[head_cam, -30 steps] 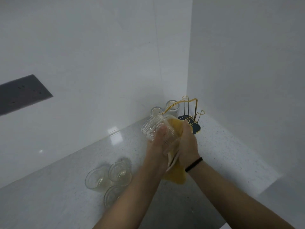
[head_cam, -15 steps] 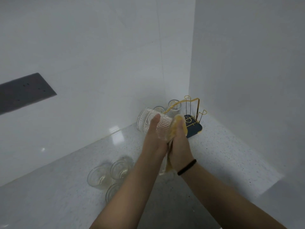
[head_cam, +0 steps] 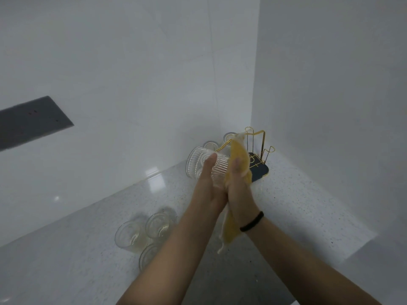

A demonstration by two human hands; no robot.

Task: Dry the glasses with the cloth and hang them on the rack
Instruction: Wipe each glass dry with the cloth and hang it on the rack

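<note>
A ribbed clear glass [head_cam: 198, 164] lies on its side in the air, gripped by my left hand [head_cam: 208, 183]. My right hand [head_cam: 239, 186] holds a yellow cloth [head_cam: 239, 155] against the glass's right end; the cloth's tail hangs down between my wrists. Behind them, in the corner, stands the gold wire rack [head_cam: 262, 148] on a dark base, with two glasses [head_cam: 210, 145] hanging upside down on its left side. Three more clear glasses [head_cam: 154, 225] stand on the counter at the lower left.
A speckled white counter [head_cam: 297, 205] runs into a corner between two white walls. A dark grey panel [head_cam: 28, 122] sits on the left wall. The counter edge drops off at the right.
The glass has turned further onto its side with its mouth pointing left. The cloth has shifted to its right end and now sticks up above my right hand.
</note>
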